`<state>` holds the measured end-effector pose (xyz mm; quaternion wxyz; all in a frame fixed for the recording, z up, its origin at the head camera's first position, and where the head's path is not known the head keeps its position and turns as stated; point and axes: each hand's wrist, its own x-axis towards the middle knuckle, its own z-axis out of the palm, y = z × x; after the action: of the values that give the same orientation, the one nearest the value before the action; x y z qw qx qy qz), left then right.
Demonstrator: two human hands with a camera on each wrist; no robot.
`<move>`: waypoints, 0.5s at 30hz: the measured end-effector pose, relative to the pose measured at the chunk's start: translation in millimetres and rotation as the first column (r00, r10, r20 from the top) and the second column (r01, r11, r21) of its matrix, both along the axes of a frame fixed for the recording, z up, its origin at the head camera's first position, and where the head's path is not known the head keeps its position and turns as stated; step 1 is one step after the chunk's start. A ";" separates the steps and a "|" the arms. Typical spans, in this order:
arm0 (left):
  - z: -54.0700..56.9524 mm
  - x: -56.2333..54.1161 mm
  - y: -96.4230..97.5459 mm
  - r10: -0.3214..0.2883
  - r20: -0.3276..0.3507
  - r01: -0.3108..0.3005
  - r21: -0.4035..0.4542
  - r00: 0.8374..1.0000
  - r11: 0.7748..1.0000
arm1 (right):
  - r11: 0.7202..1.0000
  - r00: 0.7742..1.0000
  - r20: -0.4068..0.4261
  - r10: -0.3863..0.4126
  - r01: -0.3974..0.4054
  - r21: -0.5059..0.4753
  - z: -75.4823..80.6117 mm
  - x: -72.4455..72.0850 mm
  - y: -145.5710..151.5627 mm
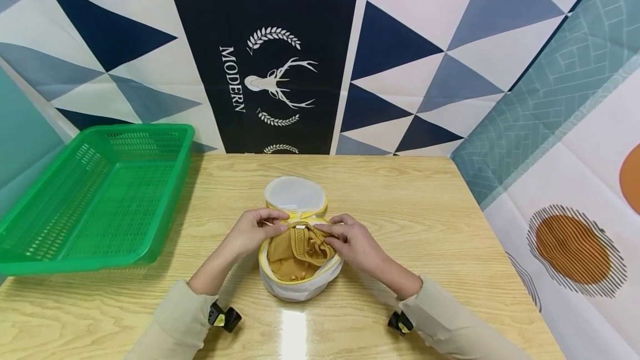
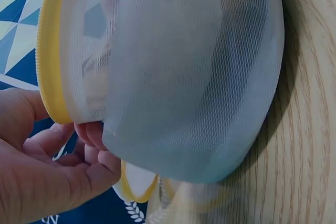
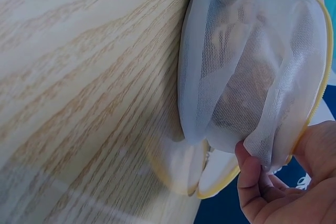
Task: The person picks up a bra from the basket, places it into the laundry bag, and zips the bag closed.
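A white mesh laundry bag [image 1: 300, 291] with a yellow zipper edge stands unzipped on the table, its round lid [image 1: 295, 193] folded back on the far side. Inside it lies a mustard-coloured bra [image 1: 285, 251] with a patterned band and a small white tag. My left hand [image 1: 257, 230] pinches the bag's far left rim, thumb inside and fingers behind the mesh. At the far right rim my right hand [image 1: 354, 240] grips the bag, its thumb and forefinger reaching over the bra's edge. From both wrist views the mesh wall [image 2: 184, 77] hides most of the bra.
A green plastic basket [image 1: 172, 204] stands at the left of the wooden table [image 1: 400, 204]. Behind the table rises a patterned cloth wall [image 1: 280, 10], and another cloth [image 1: 550, 171] hangs along the right side.
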<state>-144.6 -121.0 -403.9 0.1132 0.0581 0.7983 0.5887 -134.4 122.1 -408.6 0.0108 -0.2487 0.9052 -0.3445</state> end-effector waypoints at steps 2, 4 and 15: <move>0.7 0.6 0.8 -0.003 -0.008 0.003 -0.001 1.000 1.000 | 1.000 1.000 -0.002 0.001 -0.001 0.004 0.2 -0.2 0.3; 1.0 1.1 1.4 -0.004 -0.021 0.003 -0.008 1.000 1.000 | 1.000 1.000 0.001 0.000 0.000 0.010 1.3 -0.3 0.3; -0.7 2.1 4.1 0.032 -0.052 -0.032 -0.005 0.998 0.999 | 1.000 1.000 0.020 0.007 -0.007 0.009 4.6 0.9 -0.2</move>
<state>-142.5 -116.9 -404.7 0.0830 0.0603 0.8036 0.5863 -133.6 121.9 -404.1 0.0224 -0.2484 0.9057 -0.3427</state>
